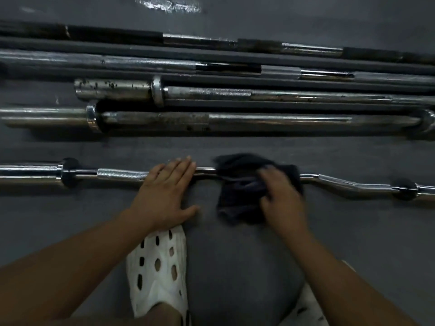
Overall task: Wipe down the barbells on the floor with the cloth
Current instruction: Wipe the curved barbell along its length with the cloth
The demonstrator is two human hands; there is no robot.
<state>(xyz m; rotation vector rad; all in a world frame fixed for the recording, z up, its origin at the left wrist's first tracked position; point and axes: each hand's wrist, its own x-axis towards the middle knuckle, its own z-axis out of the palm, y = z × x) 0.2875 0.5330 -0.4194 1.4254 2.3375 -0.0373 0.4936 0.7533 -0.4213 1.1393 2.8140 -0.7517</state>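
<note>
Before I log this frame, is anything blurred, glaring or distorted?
Head view: dim overall; right hand and the dark cloth in it motion-blurred; left hand sharp on the bent chrome curl bar; white glare on the grey floor at top; straight steel barbells bow slightly from wide-angle distortion.

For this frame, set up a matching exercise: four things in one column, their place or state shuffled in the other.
1 left hand
2 right hand
3 dark cloth
4 white shoe

A draped over the middle of the curved bar
B flat on the bar, fingers straight
C just beneath the left wrist
D gripping the cloth

Pairs: 1-B, 2-D, 3-A, 4-C
</note>
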